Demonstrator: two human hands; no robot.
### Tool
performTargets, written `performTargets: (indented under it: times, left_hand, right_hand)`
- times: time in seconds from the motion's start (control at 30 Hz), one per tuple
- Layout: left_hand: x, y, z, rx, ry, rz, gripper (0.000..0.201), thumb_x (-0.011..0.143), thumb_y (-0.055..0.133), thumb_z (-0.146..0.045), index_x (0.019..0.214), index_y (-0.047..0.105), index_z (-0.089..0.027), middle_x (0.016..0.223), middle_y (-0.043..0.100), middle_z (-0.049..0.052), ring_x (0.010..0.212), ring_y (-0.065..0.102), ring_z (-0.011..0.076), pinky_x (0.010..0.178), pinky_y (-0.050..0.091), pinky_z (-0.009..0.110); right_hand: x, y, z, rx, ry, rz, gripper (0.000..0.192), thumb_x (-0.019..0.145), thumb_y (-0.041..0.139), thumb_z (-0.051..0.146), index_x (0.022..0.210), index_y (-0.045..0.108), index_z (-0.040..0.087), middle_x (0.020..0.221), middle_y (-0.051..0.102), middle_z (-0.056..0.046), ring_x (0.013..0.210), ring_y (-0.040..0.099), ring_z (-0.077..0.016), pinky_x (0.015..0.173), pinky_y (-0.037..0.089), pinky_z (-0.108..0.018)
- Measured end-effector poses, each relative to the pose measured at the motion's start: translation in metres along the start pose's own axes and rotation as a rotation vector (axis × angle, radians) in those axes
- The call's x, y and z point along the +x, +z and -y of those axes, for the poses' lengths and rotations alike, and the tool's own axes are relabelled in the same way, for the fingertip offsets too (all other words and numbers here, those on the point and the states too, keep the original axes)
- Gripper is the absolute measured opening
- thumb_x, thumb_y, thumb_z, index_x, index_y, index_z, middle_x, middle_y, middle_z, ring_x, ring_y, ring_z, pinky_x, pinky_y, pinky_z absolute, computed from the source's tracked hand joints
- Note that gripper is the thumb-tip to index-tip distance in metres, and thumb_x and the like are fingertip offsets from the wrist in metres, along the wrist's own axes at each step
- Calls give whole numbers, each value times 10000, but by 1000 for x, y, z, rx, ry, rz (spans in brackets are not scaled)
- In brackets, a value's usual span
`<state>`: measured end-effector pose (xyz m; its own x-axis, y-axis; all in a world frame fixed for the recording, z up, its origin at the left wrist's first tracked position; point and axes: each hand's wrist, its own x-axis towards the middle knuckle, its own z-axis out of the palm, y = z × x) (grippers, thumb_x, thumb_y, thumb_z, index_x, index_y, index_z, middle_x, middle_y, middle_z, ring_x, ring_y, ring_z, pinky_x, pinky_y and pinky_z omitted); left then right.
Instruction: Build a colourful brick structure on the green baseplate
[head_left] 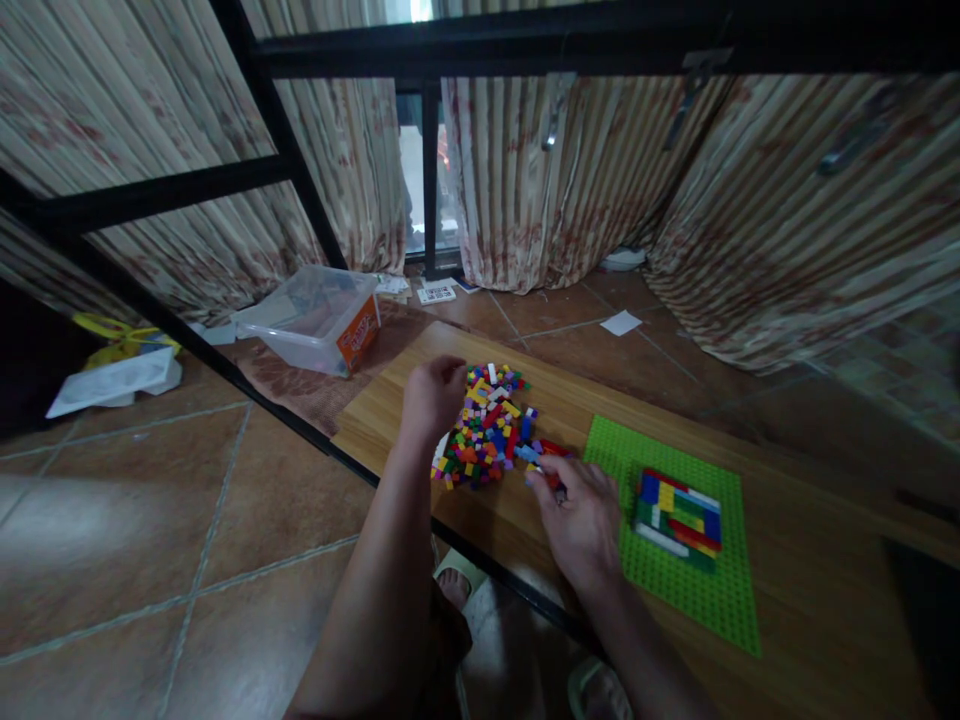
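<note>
**Hands at the brick pile**

Nearest the body, the right hand (581, 520) pinches a small brick at the pile's edge, just beside the green baseplate (720, 600). Beyond it, the left hand (435, 395) rests clenched on the pile of bricks (487, 430). These pieces look light, hard, slippery; best gripped by their sides

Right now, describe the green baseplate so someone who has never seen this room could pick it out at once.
Find the wooden table running across the lower right. On it, just right of the right hand and the brick pile, lies the green baseplate. It is the only flat, studded, bright green square there, with a small block of joined coloured bricks on top.
</note>
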<state>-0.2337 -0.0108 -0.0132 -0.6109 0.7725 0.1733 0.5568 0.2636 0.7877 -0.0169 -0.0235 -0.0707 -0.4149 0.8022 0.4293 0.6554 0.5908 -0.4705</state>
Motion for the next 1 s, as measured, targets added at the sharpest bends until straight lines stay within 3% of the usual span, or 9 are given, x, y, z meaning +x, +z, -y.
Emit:
performTargets:
  times: [0.2,0.4,0.57,0.77,1.0]
  left_hand:
    - [5,-4,12,15,-104,-93,279,801,540,-277,966,727,-153,796,716,53,741,628,162,663,451,238]
    - [4,-19,21,170,-182,-10,247,791,554,-309,857,738,-158,713,689,42,702,601,167,624,415,242]
    - [2,-30,23,184,-234,-24,270,799,542,-321,854,737,-143,710,686,47,677,585,164,586,381,245]
    - [1,-26,21,169,-247,15,281,802,549,-336,875,740,-143,744,695,53,706,591,167,587,376,241]
    - [3,-24,19,238,-249,45,287,808,534,-329,861,741,-138,705,673,41,675,577,154,582,373,234]
  right_hand:
    - [1,10,3,-67,-102,55,125,893,556,284,937,664,241,916,705,-34,880,538,-225,788,319,-354]
    - [-1,8,2,-95,-126,97,122,875,590,259,971,663,238,963,699,-33,926,527,-234,800,330,-363]
    - [-5,3,4,-120,-147,122,132,849,619,233,974,661,233,991,693,-34,947,522,-243,803,346,-375]
    - [-6,1,2,-116,-171,118,146,861,570,154,949,669,215,930,698,-33,905,527,-232,792,378,-367]
    - [-4,-2,-1,4,-92,95,145,883,550,227,930,687,217,931,694,-46,885,574,-227,801,425,-380]
